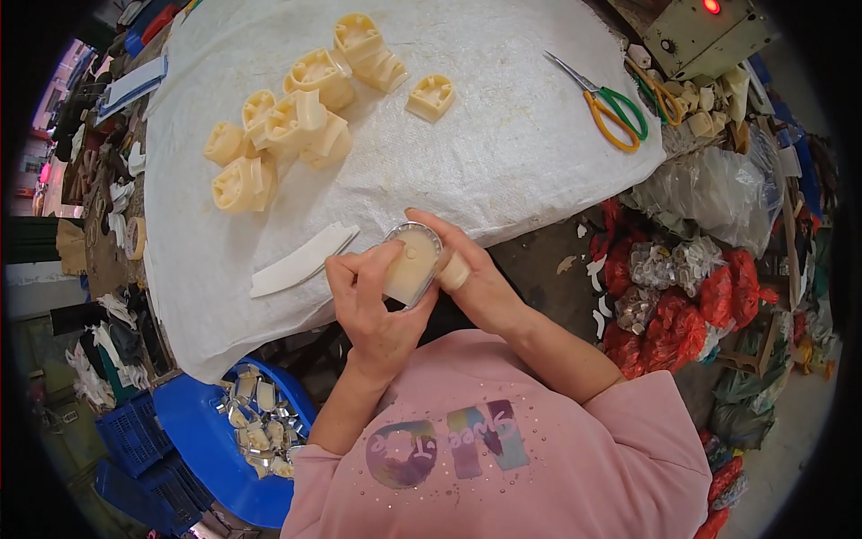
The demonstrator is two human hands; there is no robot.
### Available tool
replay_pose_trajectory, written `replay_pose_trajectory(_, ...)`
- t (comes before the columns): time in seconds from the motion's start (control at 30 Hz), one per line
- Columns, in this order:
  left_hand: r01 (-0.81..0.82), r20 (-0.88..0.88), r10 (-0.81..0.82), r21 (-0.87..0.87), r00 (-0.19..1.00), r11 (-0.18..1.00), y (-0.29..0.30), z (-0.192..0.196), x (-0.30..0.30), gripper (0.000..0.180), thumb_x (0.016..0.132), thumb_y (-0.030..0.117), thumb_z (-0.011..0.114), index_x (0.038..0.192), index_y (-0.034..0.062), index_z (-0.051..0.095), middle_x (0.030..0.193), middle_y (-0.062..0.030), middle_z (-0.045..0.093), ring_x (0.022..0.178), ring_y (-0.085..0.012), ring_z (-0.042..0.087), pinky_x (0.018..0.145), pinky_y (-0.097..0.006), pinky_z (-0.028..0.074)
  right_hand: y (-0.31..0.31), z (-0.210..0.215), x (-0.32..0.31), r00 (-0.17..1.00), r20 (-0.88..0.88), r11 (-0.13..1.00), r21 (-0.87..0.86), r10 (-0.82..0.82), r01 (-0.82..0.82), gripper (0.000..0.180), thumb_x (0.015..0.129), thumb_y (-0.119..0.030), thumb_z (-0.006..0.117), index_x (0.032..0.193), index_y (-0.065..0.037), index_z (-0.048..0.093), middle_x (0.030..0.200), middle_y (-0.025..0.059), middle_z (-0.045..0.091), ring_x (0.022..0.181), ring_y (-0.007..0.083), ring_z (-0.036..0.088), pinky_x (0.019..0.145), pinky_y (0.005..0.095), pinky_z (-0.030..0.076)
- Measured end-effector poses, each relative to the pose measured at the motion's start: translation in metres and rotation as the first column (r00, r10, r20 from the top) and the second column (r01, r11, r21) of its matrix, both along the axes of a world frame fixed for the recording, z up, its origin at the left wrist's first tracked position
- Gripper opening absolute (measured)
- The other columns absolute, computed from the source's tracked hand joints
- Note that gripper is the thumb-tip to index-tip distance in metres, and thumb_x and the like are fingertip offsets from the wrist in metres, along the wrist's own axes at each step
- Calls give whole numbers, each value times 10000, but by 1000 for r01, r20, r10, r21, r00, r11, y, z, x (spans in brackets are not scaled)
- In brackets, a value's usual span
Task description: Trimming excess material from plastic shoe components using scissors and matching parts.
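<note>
Between my two hands, at the table's near edge, is a cream block shaped like a shoe heel, with a shiny silver band around its curved side. My left hand grips it from the left, a finger lying over its flat face. My right hand closes on its right side, and a pale wrap covers the thumb. Left of my hands lies a curved white strip. Farther off, a pile of cream heels covers the table's left part, and a single heel sits apart from it.
White cloth covers the table. Scissors with orange and green handles lie at the far right, near a metal machine with a red light. A blue tub of silver-banded pieces stands lower left. Red bags lie on the right.
</note>
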State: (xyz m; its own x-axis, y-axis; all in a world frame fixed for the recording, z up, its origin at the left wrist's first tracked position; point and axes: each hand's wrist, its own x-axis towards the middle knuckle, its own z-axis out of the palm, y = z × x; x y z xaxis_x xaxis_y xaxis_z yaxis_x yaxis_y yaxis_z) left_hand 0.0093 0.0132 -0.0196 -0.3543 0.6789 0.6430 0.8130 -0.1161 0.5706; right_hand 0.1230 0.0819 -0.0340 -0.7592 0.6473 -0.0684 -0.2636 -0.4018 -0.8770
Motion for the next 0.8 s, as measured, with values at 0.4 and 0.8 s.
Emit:
replay_pose_trajectory(0.4,63,62,-58,-95,996,993,-3,-1,0,599,531,21,805,1105,56,636,762,-48,461,690,-181,477,581,-289,415,0,0,1,965,183,950,285,-188,130,309,946,-161,477,1217,-29,545,1060,55,584,955,131,537,822,261,439)
replay_pose_trajectory(0.8,32,171,-28,-23,985,999,0,-5,3,585,561,40,820,1109,3,620,835,-105,524,770,-220,508,623,-313,447,2,-8,-1,981,86,983,71,-174,168,294,943,-163,470,1189,-25,553,903,19,568,758,70,520,662,220,441)
